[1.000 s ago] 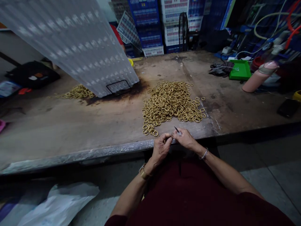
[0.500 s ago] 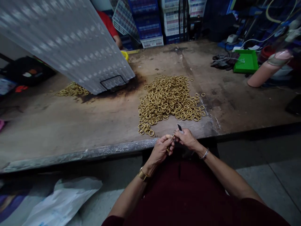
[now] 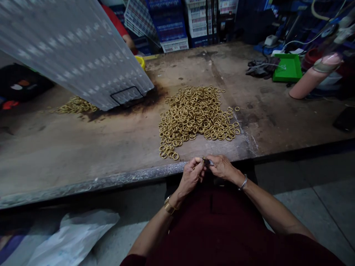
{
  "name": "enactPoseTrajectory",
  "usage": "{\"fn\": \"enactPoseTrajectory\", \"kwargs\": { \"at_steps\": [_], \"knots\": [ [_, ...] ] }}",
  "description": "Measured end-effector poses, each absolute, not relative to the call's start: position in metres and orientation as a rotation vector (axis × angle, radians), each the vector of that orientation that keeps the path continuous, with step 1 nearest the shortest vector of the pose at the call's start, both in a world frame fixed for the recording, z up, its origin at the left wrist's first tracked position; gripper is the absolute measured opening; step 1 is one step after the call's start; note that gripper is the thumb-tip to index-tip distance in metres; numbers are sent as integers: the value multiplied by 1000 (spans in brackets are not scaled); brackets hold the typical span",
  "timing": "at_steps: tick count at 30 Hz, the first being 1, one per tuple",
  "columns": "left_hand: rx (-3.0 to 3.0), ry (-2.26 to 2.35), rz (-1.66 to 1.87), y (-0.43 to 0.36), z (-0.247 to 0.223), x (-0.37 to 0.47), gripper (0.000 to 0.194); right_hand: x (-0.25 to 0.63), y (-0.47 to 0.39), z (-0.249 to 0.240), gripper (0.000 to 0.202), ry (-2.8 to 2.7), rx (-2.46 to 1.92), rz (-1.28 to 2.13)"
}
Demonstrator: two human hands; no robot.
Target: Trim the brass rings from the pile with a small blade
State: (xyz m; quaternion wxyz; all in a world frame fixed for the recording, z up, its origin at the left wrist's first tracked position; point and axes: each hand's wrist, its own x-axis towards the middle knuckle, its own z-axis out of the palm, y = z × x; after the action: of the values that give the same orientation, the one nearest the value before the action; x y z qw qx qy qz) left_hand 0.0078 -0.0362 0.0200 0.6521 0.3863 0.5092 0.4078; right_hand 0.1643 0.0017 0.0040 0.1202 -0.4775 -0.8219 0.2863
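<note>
Just off the table's front edge, my two hands meet in front of my body. My left hand (image 3: 191,174), with a gold-coloured watch at the wrist, pinches a small brass-coloured ring, mostly hidden by the fingers. My right hand (image 3: 222,168), wearing a silver bracelet, is closed on a small grey tool with a dark blade (image 3: 207,162), which touches the ring at my left fingertips. Beyond the hands, a large pile of brass-coloured rings (image 3: 194,112) lies on the wooden table (image 3: 111,147).
A tilted grey corrugated panel (image 3: 91,51) stands at the left, with more rings (image 3: 76,105) beside it. A person's red sleeve (image 3: 115,22) shows behind. At the right are a green tray (image 3: 288,68), a pink cylinder (image 3: 313,79) and a dark cloth (image 3: 260,67).
My right hand has turned the tool so its blade, which pointed up and away, now lies against my left fingertips. The view has shifted slightly.
</note>
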Motion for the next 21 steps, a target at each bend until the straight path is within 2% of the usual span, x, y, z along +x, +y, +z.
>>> {"fn": "enactPoseTrajectory", "kwargs": {
  "at_steps": [7, 11, 16, 21],
  "knots": [
    [851, 1155, 912, -33, 13, 3, 35, 161, 0, 9, 19, -2466, -1382, 811],
    [800, 1091, 865, -38, 22, -2, 35, 161, 4, 13, 22, -2505, -1560, 720],
    [823, 851, 535, -52, 34, -7, 32, 174, 21, 6, 25, -2355, -1765, 534],
    [782, 921, 413, -48, -22, -5, 32, 196, 47, 1, 24, -1937, -1866, 386]
  ]
}}
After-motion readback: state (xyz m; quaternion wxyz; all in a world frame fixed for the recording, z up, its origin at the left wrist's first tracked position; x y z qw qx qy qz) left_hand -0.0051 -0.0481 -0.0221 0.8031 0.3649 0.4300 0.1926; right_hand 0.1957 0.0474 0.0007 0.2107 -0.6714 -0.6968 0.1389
